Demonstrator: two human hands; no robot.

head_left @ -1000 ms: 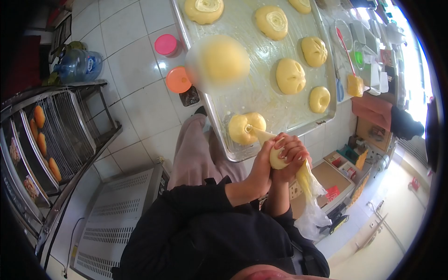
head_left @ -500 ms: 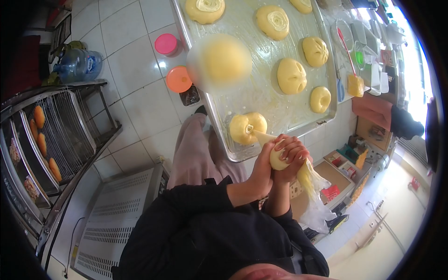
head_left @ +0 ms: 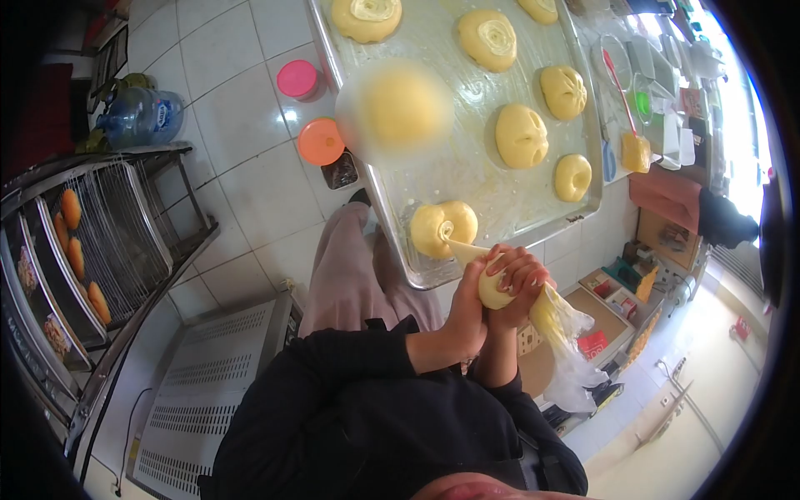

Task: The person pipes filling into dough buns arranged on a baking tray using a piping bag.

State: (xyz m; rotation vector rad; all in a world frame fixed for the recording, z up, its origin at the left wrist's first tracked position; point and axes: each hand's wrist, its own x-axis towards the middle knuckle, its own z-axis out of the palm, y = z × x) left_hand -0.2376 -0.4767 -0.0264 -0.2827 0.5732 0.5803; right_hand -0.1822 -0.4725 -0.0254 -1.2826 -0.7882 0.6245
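Observation:
Both hands are wrapped around a clear plastic piping bag full of pale yellow filling. My left hand closes on its near-left side, while my right hand grips from the right with curled fingers. Behind them the bag's loose wrinkled end hangs down. Its narrow tip points at a dough bun on the corner of a metal baking tray, where a small ring of filling sits in the bun's hollow. Other shaped buns lie on the greased tray, some topped with piped swirls.
A blurred round yellow patch covers part of the tray. Pink and orange lids are left of it. A rack with baked items stands at left. A brush and containers line the right; a person's sleeve shows there.
The bag's tip has shifted slightly left and down along the bun, and the ring of filling shows more fully. Both hands have moved slightly left, still gripping the bag.

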